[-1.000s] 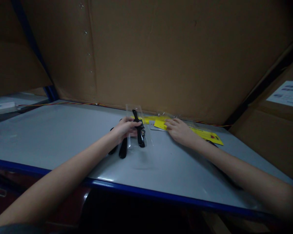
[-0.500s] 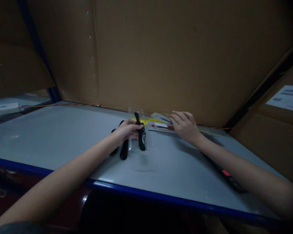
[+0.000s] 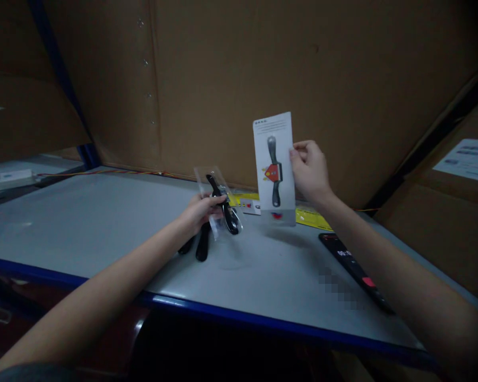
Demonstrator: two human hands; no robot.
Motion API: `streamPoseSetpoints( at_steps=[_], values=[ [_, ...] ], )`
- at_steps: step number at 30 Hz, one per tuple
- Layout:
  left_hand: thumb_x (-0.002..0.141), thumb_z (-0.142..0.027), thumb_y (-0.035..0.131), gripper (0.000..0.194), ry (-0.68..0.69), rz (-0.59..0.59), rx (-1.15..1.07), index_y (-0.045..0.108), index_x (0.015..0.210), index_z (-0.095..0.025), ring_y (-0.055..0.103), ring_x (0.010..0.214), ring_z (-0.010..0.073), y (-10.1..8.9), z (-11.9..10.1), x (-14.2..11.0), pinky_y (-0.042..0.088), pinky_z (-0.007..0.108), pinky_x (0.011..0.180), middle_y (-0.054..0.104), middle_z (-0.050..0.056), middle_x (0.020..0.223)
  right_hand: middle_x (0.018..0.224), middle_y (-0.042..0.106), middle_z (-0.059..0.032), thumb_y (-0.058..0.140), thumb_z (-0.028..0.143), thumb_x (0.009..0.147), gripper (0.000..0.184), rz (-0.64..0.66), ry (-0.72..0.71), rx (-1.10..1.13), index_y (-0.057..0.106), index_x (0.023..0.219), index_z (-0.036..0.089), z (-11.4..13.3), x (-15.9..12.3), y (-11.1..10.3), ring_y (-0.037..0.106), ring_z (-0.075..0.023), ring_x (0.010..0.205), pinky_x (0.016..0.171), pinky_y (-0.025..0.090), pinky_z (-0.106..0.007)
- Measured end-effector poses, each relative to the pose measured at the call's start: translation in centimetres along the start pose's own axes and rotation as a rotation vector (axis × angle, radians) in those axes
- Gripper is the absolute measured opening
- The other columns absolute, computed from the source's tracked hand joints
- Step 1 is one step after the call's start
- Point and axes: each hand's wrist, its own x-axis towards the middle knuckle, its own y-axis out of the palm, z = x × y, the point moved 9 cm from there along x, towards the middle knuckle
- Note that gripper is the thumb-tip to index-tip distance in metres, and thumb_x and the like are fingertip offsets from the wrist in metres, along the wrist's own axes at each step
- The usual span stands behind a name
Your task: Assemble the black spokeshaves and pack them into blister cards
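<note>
My left hand (image 3: pixel 202 213) is closed on a black spokeshave (image 3: pixel 230 218) in a clear plastic package (image 3: pixel 207 183), held tilted above the table. Beneath that hand lie more black handles (image 3: pixel 202 245), partly hidden by it. In my right hand (image 3: pixel 313 172), a white printed card (image 3: pixel 265 146) is pinched by its right edge and held upright. It shows a picture of a spokeshave with a red and yellow part, and its lower end is folded. Behind the card, flat yellow packaging (image 3: pixel 314 218) and another printed card (image 3: pixel 249 206) lie at the back of the table.
A phone (image 3: pixel 352 265) with a lit screen lies on the grey table (image 3: pixel 103 223) under my right forearm. Tall cardboard (image 3: pixel 231 79) stands along the back, with thin wires (image 3: pixel 103 171) at its foot. The table has a blue front edge (image 3: pixel 223 314).
My right hand has lifted the printed card from the back of the table and turned its picture toward me. My left hand has tilted the packaged spokeshave and shifted it slightly left.
</note>
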Motion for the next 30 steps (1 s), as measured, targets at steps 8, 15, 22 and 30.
streamPoseSetpoints(
  at_steps=[8,15,22,30],
  values=[
    [0.066,-0.009,0.067,0.03,0.188,-0.141,-0.089,0.052,0.09,-0.016,0.063,0.068,0.0139,-1.8,-2.2,0.0,0.051,0.028,0.062,0.063,0.005,0.085,0.086,0.067,-0.0082,0.056,0.031,0.075,0.019,0.736,0.463,0.359,0.057,0.09,0.019,-1.6,-8.2,4.6,0.063,-0.0174,0.066,0.051,0.05,-0.029],
    [0.069,-0.01,0.064,0.036,0.294,-0.32,-0.162,0.042,0.095,-0.02,0.061,0.063,0.0116,-3.7,-3.5,-0.5,0.052,0.031,0.065,0.06,-0.001,0.081,0.086,0.067,-0.0059,0.06,0.036,0.073,0.018,0.799,0.387,0.325,0.063,0.083,0.022,-2.9,-11.7,4.3,0.063,-0.0186,0.074,0.062,0.052,-0.031],
    [0.069,-0.012,0.065,0.038,0.333,-0.345,-0.162,0.042,0.098,-0.021,0.061,0.063,0.0118,-4.4,-3.7,-0.4,0.052,0.031,0.067,0.06,-0.001,0.082,0.077,0.064,-0.0039,0.058,0.045,0.074,0.027,0.794,0.317,0.147,0.064,0.08,0.02,-3.1,-12.4,4.5,0.06,-0.0157,0.067,0.056,0.049,-0.029],
    [0.063,-0.012,0.062,0.028,0.092,-0.053,0.041,0.055,0.09,-0.013,0.058,0.053,0.013,-2.0,-2.8,0.7,0.047,0.026,0.052,0.06,0.003,0.07,0.084,0.064,-0.0029,0.05,0.047,0.079,0.026,0.534,0.111,0.143,0.061,0.09,0.026,-0.6,-8.4,0.3,0.061,-0.0192,0.076,0.065,0.049,-0.033]
  ],
)
